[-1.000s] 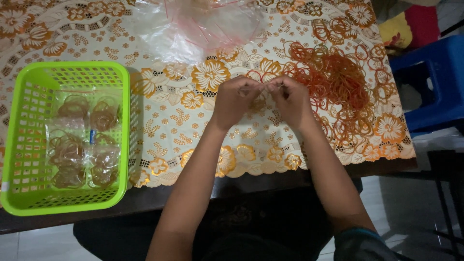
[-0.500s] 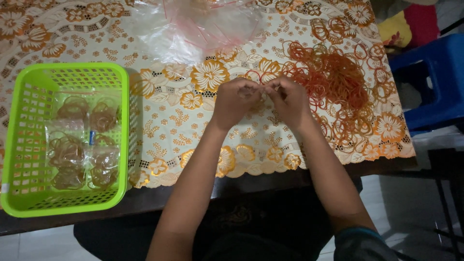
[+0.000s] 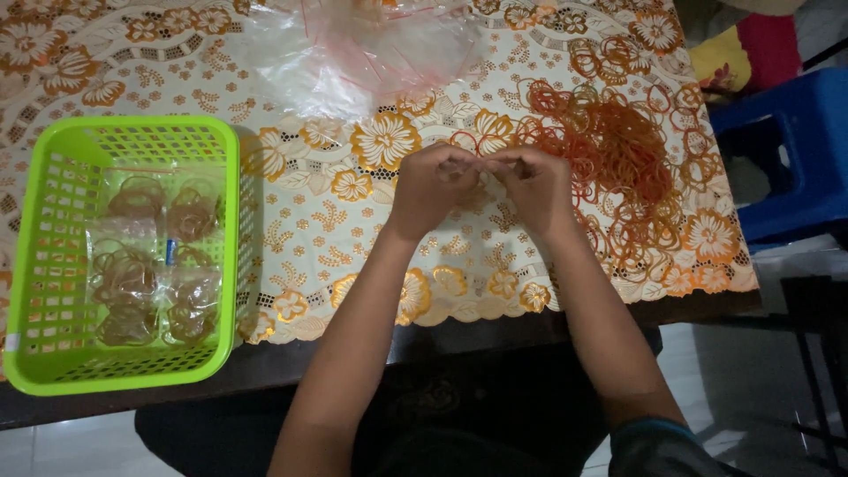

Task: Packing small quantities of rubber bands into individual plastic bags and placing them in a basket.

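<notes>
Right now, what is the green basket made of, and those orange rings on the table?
The green basket looks like moulded plastic: bright, slightly glossy, with a grid of holes in its walls. The orange rings look like rubber bands: thin, floppy loops lying tangled in a heap. The clear bags seem thin plastic film, shiny and crinkled.

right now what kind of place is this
Probably a home table used for small packing work: a floral tablecloth, a loose pile of rubber bands, and a green basket of bagged bands.
</notes>
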